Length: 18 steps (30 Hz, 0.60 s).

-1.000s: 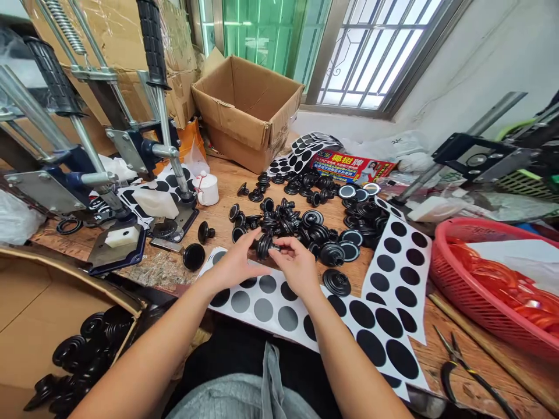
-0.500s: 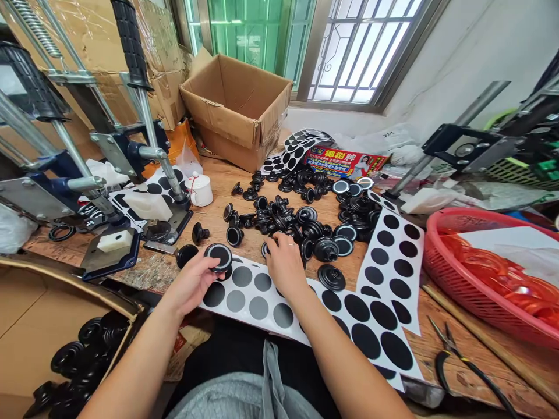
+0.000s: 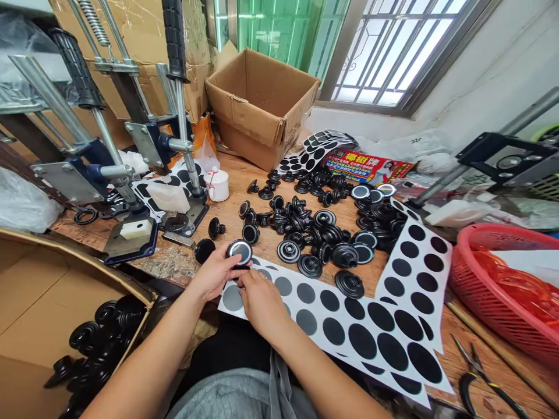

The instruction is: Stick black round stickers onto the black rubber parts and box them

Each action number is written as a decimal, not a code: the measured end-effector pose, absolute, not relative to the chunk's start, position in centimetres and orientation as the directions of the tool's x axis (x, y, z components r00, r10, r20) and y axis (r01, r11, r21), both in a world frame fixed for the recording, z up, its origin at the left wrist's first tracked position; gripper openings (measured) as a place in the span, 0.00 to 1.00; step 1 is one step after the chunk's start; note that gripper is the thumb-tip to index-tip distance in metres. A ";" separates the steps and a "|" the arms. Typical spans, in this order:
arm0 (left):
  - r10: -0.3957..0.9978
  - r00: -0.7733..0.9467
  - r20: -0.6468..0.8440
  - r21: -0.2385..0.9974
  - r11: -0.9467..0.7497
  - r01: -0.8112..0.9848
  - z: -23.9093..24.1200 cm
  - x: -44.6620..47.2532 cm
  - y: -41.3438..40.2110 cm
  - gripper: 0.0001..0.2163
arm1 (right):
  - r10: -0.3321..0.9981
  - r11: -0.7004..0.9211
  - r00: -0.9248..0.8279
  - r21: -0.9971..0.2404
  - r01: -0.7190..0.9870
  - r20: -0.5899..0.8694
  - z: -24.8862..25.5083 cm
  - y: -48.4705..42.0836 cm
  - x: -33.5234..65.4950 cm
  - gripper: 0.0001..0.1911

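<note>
My left hand (image 3: 212,272) is closed around a black round knob (image 3: 239,252) with a pale ring on its upturned face, thumb lying on that face. Just below the knob, my right hand (image 3: 262,299) has its fingers pinched together; what is between them is hidden. Under both hands runs a white sheet of round black stickers (image 3: 305,293), the ones on the left shining grey. Beyond it lies a heap of black knobs (image 3: 288,218) in mixed poses, some stem up. A dark round knob (image 3: 204,251) lies left of my left hand.
Hand presses (image 3: 179,145) stand at the left, beside a white lidded cup (image 3: 217,185). An open carton (image 3: 262,116) sits at the back. On the right are a red basket (image 3: 493,291) and pliers (image 3: 474,366). A box of black parts (image 3: 26,279) stands lower left.
My right hand has left the knob heap and come back toward me, to just below the knob in my left hand. The view has shifted left.
</note>
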State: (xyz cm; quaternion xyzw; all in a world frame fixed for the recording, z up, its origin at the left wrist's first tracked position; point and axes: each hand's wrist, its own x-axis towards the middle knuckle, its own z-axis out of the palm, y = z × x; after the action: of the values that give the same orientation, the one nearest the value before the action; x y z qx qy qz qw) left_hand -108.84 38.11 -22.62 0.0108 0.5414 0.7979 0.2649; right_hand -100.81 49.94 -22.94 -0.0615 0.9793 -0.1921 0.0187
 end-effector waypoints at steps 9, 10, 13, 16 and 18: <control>0.441 -0.837 -0.324 0.837 -0.279 -0.471 -23.8 -109.3 38.9 0.15 | -0.054 0.940 -0.997 -0.340 -0.035 -0.047 -23.3 48.5 -101.2 0.11; 0.442 -0.835 -0.328 0.835 -0.278 -0.475 -23.7 -109.4 38.9 0.15 | -0.058 0.941 -0.998 -0.337 -0.041 -0.039 -23.3 48.4 -101.0 0.11; 0.451 -0.827 -0.336 0.828 -0.278 -0.488 -23.6 -109.4 38.9 0.14 | -0.093 0.943 -0.996 -0.319 -0.090 0.007 -23.3 48.5 -100.7 0.14; 0.465 -0.819 -0.336 0.820 -0.283 -0.497 -23.5 -109.5 38.9 0.15 | -0.138 0.937 -0.990 -0.322 -0.136 0.015 -23.2 48.7 -101.2 0.12; 0.474 -0.814 -0.335 0.816 -0.286 -0.502 -23.4 -109.5 38.9 0.15 | -0.161 0.930 -0.987 -0.334 -0.153 0.003 -23.0 48.9 -101.9 0.09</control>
State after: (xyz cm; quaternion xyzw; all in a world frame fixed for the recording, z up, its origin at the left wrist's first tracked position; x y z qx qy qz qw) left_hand -109.53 38.89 -23.42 -0.0140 0.5142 0.8018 0.3042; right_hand -101.86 48.93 -22.96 -0.0801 0.9823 -0.1690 0.0123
